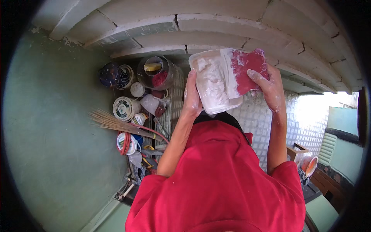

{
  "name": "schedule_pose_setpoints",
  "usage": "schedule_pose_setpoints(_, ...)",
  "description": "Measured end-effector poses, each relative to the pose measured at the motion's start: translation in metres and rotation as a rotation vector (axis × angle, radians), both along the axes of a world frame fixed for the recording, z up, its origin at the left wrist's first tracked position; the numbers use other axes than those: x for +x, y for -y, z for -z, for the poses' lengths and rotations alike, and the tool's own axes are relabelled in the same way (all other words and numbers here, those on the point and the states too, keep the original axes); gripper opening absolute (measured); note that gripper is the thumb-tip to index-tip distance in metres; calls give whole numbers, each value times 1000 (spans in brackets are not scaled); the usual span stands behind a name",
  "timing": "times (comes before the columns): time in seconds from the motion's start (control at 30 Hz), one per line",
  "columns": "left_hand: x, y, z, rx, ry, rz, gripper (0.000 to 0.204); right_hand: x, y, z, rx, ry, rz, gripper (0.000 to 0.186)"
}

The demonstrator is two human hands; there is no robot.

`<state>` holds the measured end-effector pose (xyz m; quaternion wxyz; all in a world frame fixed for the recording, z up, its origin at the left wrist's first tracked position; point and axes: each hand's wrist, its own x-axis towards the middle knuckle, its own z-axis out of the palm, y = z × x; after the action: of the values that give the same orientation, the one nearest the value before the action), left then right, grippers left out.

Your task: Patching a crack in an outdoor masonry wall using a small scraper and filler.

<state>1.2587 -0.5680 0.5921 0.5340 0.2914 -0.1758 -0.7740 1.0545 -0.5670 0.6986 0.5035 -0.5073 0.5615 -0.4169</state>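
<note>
Near the ceiling, my left hand (192,96) grips the side of a white rectangular plastic tub (225,106). Thick white paste (210,79) coats the inside of the tub, smeared and lumpy. A flat red plastic spreader (247,69) is in my right hand (273,91), my thumb pressed on its face. White paste covers the spreader's left edge, which lies over the tub's right side. White smears mark my fingers and thumbs. The fingers beneath the tub and behind the spreader are mostly hidden.
Ceiling panels (216,23) with cracked joints spread overhead. A green wall (50,116) rises at left. Along it stand a lidded bucket (123,109), a clear round container (167,81), a stick broom (116,123) and tools. An orange-lined bucket (309,165) sits lower right.
</note>
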Motion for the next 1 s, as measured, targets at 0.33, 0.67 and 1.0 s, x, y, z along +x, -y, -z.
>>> schedule_pose_setpoints(0.33,-64,5,6,-22,79,25,50,-42,-2,37,-57,-264,-87,24)
schedule_pose_setpoints(0.67,-113,7,23,48,177,42,39,-83,9,60,-22,-290,-192,24)
schedule_pose_setpoints(1.0,-126,10,7,70,179,54,53,-106,24,76,203,204,-206,20)
